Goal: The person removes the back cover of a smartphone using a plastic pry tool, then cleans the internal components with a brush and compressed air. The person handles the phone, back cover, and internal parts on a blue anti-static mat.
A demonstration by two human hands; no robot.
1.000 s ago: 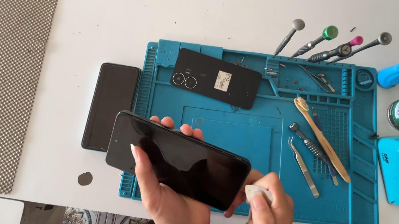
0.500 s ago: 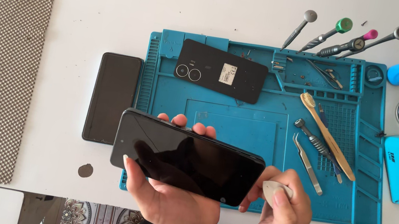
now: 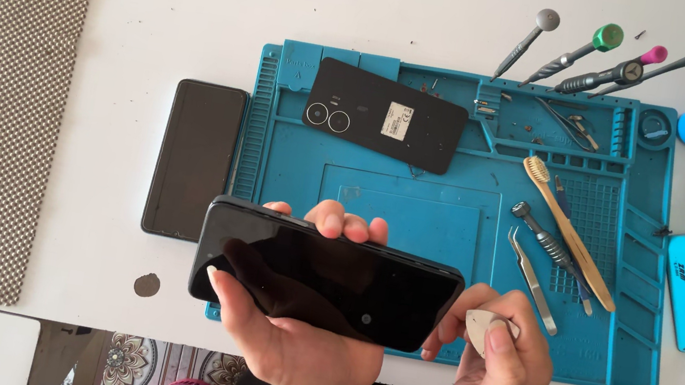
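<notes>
The left hand (image 3: 293, 339) still clamps the phone (image 3: 325, 276) above the mat's (image 3: 446, 226) near edge, while the right hand (image 3: 500, 379), pinching a pick (image 3: 478, 329), has drawn slightly off the phone's corner.

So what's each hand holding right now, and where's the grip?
The left hand grips a black phone by its long edges, thumb on the near edge, fingers over the far one. The right hand pinches a pale triangular pick beside the phone's right end.
</notes>
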